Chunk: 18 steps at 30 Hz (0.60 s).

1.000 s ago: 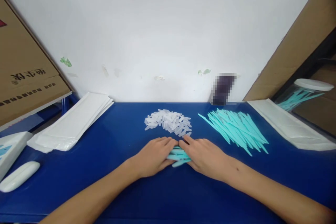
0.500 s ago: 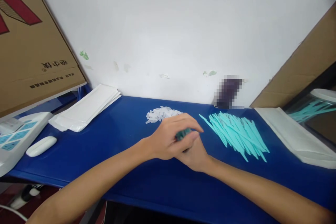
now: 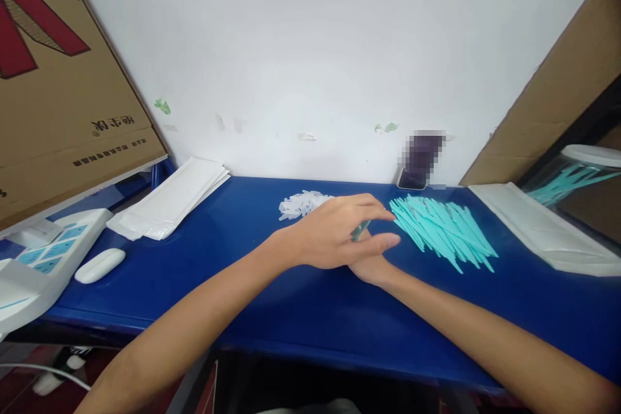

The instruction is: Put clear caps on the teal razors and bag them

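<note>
Left hand (image 3: 342,233) lies across the right hand (image 3: 371,268), half open, thumb parted from fingers. Teal piece (image 3: 359,231) shows in that gap; cannot tell which hand bears it. Right hand mostly covered, its grip hidden. Teal sticks (image 3: 444,231) heaped on the blue bench (image 3: 291,310), just right of the left hand. White pieces (image 3: 301,205) piled behind it, partly screened
</note>
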### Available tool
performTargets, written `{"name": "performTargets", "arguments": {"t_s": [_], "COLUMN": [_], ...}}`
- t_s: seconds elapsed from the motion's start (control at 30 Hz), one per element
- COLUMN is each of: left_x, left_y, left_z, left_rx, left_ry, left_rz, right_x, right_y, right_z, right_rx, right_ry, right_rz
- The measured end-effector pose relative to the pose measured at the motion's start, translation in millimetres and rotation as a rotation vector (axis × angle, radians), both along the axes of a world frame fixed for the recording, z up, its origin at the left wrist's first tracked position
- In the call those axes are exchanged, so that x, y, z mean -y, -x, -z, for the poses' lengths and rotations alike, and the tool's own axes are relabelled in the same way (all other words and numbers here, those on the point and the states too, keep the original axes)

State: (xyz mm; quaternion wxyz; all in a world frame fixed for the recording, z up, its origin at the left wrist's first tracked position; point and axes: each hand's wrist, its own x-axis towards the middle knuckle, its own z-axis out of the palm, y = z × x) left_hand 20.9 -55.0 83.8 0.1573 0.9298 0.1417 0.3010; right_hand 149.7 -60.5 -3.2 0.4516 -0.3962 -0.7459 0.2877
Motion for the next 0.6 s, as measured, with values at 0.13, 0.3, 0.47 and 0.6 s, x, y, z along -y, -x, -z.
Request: {"name": "performTargets", "arguments": {"t_s": [0.13,0.3,0.47,0.6], "left_x": [-27,-93,-110,-98], "left_y": [47,181,286,301], "left_z": [-5.2,16.2,45.2,51.7], "left_rx": [0.238,-0.103,-0.466,-0.327], "left_ry": [-0.016,-0.026,0.294,0.26], "left_rz": [-0.237,-1.19,-1.611,-1.605], "right_x": [3,7,9,7], "right_y": [-4,-7,-5,-7], "right_z": [-7.4,-2.2,4.5,3.3], "right_rx": [-0.157,-0.227,-0.161,-0.119], "right_ry": [0.163,0.245,0.33,0.303], "right_rz": [-0.072,-0.084,-0.168,-0.142]}}
